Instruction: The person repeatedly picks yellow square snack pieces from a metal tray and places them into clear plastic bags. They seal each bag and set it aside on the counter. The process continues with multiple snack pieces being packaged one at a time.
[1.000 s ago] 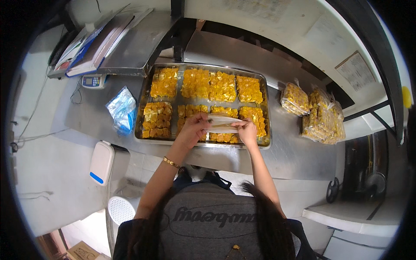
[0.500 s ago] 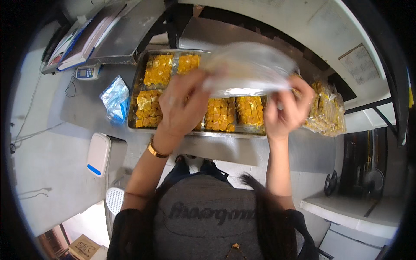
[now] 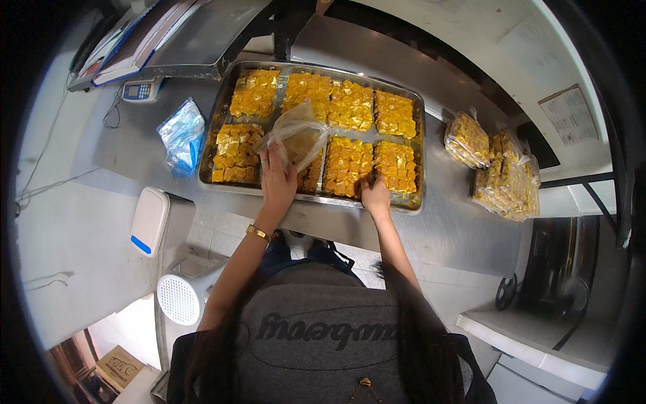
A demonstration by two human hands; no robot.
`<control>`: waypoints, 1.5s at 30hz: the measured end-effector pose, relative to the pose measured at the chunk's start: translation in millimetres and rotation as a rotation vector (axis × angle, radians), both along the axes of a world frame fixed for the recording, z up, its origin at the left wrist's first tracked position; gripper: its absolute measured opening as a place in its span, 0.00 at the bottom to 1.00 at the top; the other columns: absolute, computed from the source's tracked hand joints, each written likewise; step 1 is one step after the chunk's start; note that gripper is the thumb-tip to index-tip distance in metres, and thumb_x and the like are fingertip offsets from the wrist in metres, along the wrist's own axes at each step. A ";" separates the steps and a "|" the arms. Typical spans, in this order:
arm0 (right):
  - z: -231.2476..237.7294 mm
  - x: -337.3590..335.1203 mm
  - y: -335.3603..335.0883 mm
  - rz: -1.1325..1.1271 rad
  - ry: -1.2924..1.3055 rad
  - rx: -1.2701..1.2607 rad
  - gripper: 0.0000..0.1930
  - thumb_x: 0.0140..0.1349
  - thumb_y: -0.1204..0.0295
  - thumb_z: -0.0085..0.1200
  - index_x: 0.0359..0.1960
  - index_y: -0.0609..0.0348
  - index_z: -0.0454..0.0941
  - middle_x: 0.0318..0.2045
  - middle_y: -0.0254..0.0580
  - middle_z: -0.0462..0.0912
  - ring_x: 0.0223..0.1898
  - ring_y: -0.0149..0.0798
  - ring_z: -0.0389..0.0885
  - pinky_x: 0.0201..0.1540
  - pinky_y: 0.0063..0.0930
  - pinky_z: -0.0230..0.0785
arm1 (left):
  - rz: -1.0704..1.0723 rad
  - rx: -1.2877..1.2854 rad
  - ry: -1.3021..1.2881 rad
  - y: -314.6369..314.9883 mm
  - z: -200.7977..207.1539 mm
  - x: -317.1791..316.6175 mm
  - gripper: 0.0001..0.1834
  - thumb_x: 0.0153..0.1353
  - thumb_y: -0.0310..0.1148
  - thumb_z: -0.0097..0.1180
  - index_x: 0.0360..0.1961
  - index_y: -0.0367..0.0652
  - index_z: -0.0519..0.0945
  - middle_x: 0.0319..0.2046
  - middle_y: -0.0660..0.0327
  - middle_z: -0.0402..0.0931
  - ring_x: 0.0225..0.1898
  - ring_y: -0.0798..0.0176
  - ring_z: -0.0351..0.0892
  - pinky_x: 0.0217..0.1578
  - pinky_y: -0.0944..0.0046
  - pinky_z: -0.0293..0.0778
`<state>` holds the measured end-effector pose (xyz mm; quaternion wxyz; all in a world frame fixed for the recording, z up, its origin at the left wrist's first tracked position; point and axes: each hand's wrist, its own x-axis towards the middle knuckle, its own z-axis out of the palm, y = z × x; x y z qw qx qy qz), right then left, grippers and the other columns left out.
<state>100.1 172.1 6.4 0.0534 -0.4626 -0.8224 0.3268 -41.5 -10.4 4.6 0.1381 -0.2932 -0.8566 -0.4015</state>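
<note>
A large metal tray (image 3: 313, 196) holds several blocks of small gold-wrapped pieces (image 3: 348, 165), laid out in two rows. My left hand (image 3: 277, 178) grips a clear plastic bag (image 3: 301, 129) above the near row, and the bag's mouth is spread wide. Behind the bag, one near block is mostly covered. At the tray's near side, my right hand (image 3: 375, 195) touches the gap between the two rightmost near blocks. Its fingers are curled together among the pieces, and whatever they pinch is hidden.
Filled clear bags of gold-wrapped pieces (image 3: 506, 182) are piled right of the tray. Blue-and-clear plastic packaging (image 3: 182, 138) lies to the left, near a small digital scale (image 3: 140, 91). A white stool (image 3: 180, 299) and a lidded bin (image 3: 149, 219) stand below the metal table (image 3: 457, 232).
The plastic bag, earlier stretched between both raised hands, has come down and left in my left hand. My right hand has let go of it and moved down-left to the gold-wrapped pieces.
</note>
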 end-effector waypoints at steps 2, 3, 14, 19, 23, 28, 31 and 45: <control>-14.2 -4.5 6.5 -0.036 0.067 -0.041 0.28 0.56 0.64 0.54 0.53 0.71 0.61 0.40 0.69 0.76 0.46 0.62 0.75 0.50 0.45 0.65 | 0.016 -0.012 0.005 -2.7 -19.4 2.4 0.30 0.55 0.28 0.50 0.58 0.32 0.57 0.56 0.38 0.57 0.49 0.34 0.68 0.45 0.48 0.71; -20.2 -4.2 6.4 -0.106 0.132 -0.088 0.28 0.56 0.66 0.54 0.53 0.72 0.61 0.45 0.69 0.74 0.49 0.61 0.72 0.52 0.44 0.63 | 0.022 -0.017 0.003 -2.7 -19.0 5.9 0.30 0.55 0.29 0.50 0.58 0.32 0.57 0.56 0.38 0.58 0.48 0.34 0.68 0.45 0.48 0.71; -2.9 -32.3 -11.2 -0.531 0.638 -0.718 0.13 0.59 0.75 0.51 0.43 0.67 0.69 0.34 0.43 0.76 0.35 0.36 0.73 0.37 0.30 0.67 | -0.030 -0.058 -0.277 -0.7 -5.2 13.4 0.33 0.55 0.29 0.51 0.62 0.39 0.55 0.56 0.36 0.57 0.44 0.35 0.72 0.40 0.49 0.74; -6.8 -20.3 3.3 -0.551 0.570 -0.983 0.08 0.58 0.74 0.47 0.37 0.62 0.72 0.30 0.37 0.75 0.32 0.37 0.72 0.36 0.31 0.67 | -0.075 -0.077 -0.419 -2.5 3.1 11.6 0.34 0.55 0.30 0.51 0.62 0.40 0.54 0.57 0.34 0.56 0.47 0.33 0.70 0.42 0.48 0.74; -12.2 -1.3 41.1 -0.347 0.417 -1.186 0.11 0.51 0.78 0.45 0.38 0.58 0.71 0.28 0.34 0.71 0.27 0.33 0.67 0.31 0.26 0.63 | -0.089 -0.060 -0.352 -3.9 -3.1 11.4 0.36 0.53 0.33 0.55 0.61 0.38 0.54 0.55 0.38 0.57 0.46 0.35 0.71 0.42 0.48 0.74; -3.0 3.2 33.3 -0.319 0.395 -1.082 0.25 0.49 0.81 0.50 0.52 0.58 0.65 0.32 0.34 0.73 0.28 0.30 0.66 0.31 0.25 0.62 | -0.275 -0.020 -0.207 25.5 16.5 30.4 0.47 0.46 0.40 0.65 0.62 0.33 0.52 0.57 0.39 0.55 0.57 0.35 0.58 0.57 0.48 0.60; -2.4 -1.9 30.1 -0.342 0.411 -1.063 0.29 0.52 0.78 0.54 0.58 0.55 0.63 0.33 0.33 0.72 0.30 0.30 0.65 0.35 0.28 0.61 | -0.434 0.004 -0.263 58.0 18.9 44.9 0.55 0.40 0.42 0.70 0.63 0.31 0.49 0.60 0.39 0.49 0.63 0.35 0.47 0.62 0.47 0.51; -31.0 -27.6 26.7 -0.412 0.618 -1.095 0.20 0.67 0.57 0.37 0.52 0.58 0.69 0.41 0.41 0.76 0.41 0.37 0.75 0.44 0.35 0.70 | -0.551 0.063 -0.403 73.3 -24.9 34.6 0.57 0.40 0.42 0.70 0.65 0.31 0.46 0.65 0.40 0.43 0.67 0.39 0.39 0.65 0.51 0.44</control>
